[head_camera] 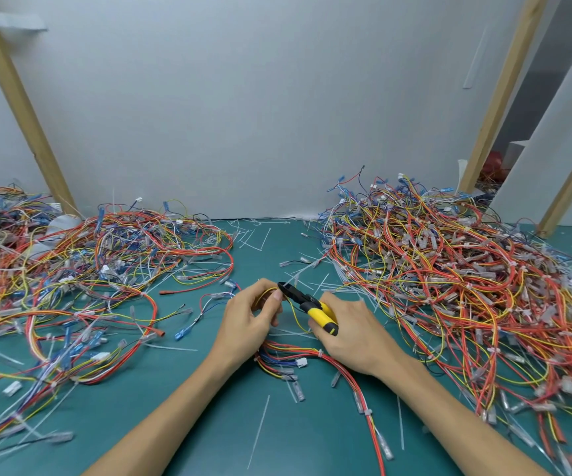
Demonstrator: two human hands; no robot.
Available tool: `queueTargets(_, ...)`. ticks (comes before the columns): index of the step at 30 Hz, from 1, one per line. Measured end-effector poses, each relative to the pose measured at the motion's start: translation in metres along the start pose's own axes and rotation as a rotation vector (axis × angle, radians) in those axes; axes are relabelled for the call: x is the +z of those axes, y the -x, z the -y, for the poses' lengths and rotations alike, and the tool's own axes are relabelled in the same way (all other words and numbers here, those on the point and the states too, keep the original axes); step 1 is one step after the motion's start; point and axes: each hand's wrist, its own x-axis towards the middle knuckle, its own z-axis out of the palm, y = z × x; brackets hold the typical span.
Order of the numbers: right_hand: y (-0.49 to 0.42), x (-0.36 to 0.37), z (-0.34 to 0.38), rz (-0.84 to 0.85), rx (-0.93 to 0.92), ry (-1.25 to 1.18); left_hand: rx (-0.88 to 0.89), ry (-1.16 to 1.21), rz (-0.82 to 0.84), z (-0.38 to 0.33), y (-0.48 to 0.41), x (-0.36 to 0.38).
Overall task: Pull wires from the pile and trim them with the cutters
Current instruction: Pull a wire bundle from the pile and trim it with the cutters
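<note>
My left hand pinches a looped bundle of yellow and red wires above the middle of the green mat. My right hand grips the yellow-and-black cutters, whose black jaws sit against the wires right beside my left thumb. The rest of this harness trails down onto the mat under my hands, red, blue and yellow with white connectors. A large tangled wire pile lies to the right and another wire pile to the left.
Cut white cable ties and clear terminal sleeves are scattered over the green mat. A grey wall panel stands behind, with slanted wooden posts on the left and wooden posts on the right.
</note>
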Motion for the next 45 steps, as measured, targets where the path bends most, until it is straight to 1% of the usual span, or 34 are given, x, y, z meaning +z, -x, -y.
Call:
queueTargets(13, 0.001, -0.010, -0.002, 0.122, -0.035, -0.021, -0.008, 0.031, 0.029, -0.002, 0.001, -0.002)
queueTargets(29, 0.003, -0.012, 0.003, 0.110, -0.032, -0.007, -0.016, 0.022, 0.084, -0.003, 0.001, -0.005)
queueTargets(45, 0.004, -0.013, 0.002, 0.115, -0.038, -0.047, -0.034, 0.053, 0.142, -0.002, 0.000, -0.007)
